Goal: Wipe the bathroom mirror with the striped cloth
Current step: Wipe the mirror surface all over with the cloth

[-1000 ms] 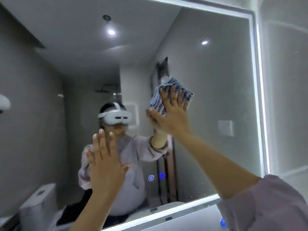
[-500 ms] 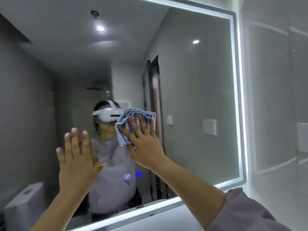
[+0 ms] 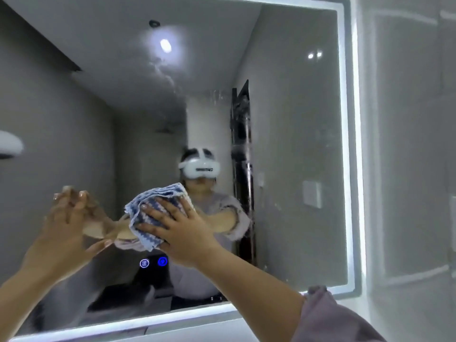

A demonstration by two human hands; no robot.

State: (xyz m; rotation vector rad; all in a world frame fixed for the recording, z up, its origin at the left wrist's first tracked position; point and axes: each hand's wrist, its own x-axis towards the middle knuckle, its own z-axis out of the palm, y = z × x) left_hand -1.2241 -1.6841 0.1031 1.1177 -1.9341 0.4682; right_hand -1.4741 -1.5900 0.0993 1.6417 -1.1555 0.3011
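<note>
Against the mirror (image 3: pixel 296 144), striped cloth (image 3: pixel 150 213) bunched under right hand's (image 3: pixel 187 233) spread-fingered grip.

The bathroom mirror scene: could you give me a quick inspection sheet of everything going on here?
Surface: mirror, lit strip around its edge; faint smears and streaks near the top middle and by the dark door reflection.
Job's things: striped cloth, blue and white, bunched and pressed flat to the glass.
Clutter: nothing seen.
Hands: right hand spread over the cloth, fingers splayed; left hand open, bare, raised at the glass, blurred.
Cables: nothing seen.
Surroundings: two blue touch icons glow on the mirror below the cloth; pale tiled wall to the right; reflection shows a person in a white headset.
</note>
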